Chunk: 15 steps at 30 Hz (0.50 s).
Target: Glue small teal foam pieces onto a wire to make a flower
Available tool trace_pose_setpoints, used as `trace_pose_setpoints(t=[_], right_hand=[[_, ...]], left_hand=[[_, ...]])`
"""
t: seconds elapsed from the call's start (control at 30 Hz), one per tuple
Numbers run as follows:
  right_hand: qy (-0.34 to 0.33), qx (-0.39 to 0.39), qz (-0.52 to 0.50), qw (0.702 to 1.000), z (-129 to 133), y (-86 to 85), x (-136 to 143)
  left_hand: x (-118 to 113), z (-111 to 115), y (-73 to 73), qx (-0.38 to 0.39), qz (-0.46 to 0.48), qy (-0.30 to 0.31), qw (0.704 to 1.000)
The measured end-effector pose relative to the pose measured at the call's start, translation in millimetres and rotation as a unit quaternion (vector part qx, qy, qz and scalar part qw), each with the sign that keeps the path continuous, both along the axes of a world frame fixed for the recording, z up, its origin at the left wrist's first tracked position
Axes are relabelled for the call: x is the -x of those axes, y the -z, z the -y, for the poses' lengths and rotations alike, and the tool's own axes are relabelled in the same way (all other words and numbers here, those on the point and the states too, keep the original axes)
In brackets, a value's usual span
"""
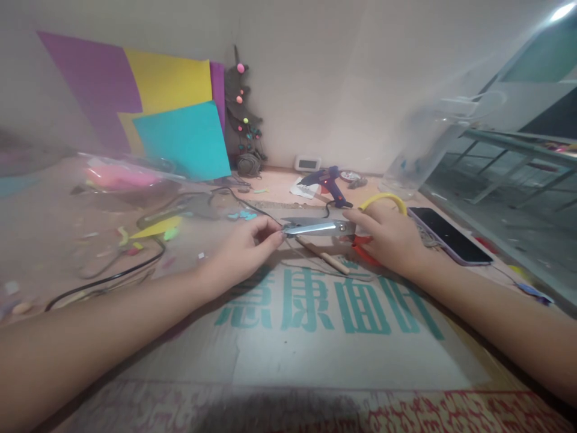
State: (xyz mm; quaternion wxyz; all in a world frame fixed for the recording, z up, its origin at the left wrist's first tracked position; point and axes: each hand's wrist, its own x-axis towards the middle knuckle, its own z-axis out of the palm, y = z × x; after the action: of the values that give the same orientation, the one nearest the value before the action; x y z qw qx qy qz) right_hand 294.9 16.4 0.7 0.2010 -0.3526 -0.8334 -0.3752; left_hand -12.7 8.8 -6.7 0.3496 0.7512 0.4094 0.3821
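A: In the head view, how far is the work, as one can judge?

B: It seems in the middle. The right hand has its grip closed around the handles of the scissors, and the left hand has thumb and finger pinched at the blade tips, it seems on a thin cord.

A: Is the cord already cut?

B: This one cannot tell; the tips are too small and blurred. The blades look slightly apart. The wooden stick lies loose below them, on the cardboard sheet, so some work probably remains.

A: And what is on the worktop?

B: Under the arms is this cardboard, printed with large green characters. At the back stand a small decorated tree and a digital clock, with a glue gun in front of the clock. A phone lies just beside the right hand. Turquoise scraps lie beyond the left hand, and coloured sheets lean on the wall.

A: And the room?

B: On the right side one sees a grey floor, another table with thin legs, and a bright lamp above.
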Motion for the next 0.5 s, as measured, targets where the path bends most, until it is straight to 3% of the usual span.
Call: trace_pose_setpoints(t=[0.5], right_hand=[[-0.003, 0.003, 0.003, 1.000, -0.1, 0.6, -0.2]], left_hand=[[-1.9, 0.8, 1.0, 0.019, 0.024, 0.009, 0.999]])
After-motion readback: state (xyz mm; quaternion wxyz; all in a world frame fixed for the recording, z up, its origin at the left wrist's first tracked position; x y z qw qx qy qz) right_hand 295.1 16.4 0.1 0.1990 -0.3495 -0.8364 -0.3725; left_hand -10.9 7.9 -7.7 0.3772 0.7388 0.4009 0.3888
